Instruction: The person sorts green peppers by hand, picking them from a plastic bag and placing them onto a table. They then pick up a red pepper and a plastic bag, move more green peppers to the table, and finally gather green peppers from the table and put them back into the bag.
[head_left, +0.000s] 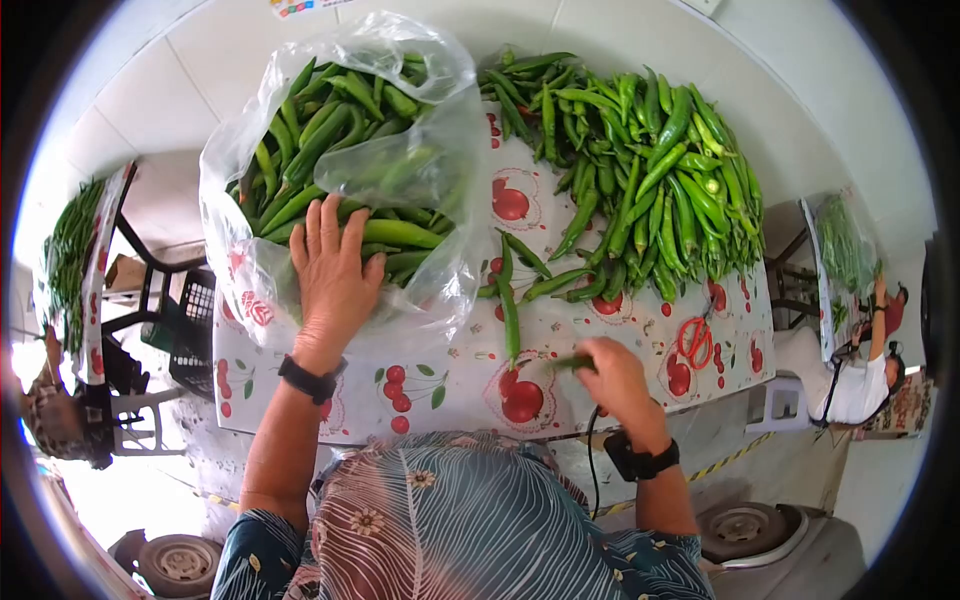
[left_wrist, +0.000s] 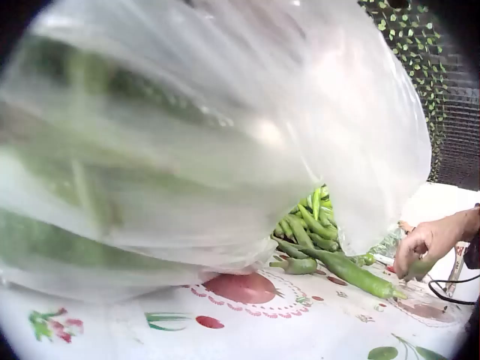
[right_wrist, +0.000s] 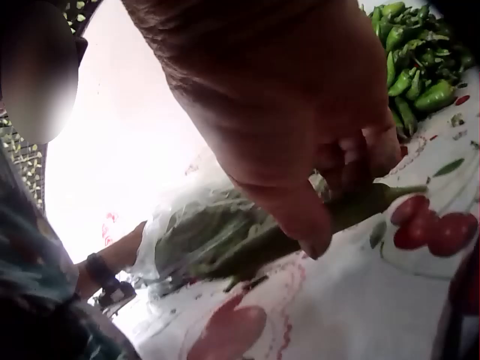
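Near the table's front edge [head_left: 455, 422], well right of the spread-fingered left hand [head_left: 335, 270] resting on bagged peppers [head_left: 325, 135], a green pepper [head_left: 572, 362] is pinched by the right hand [head_left: 618, 380], partly hidden by its fingers.

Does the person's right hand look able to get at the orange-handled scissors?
Probably yes: the scissors lie with handles uncovered near the right hand, with only patterned tablecloth between them. Its fingers hold a green pepper, though, which might need putting down first.
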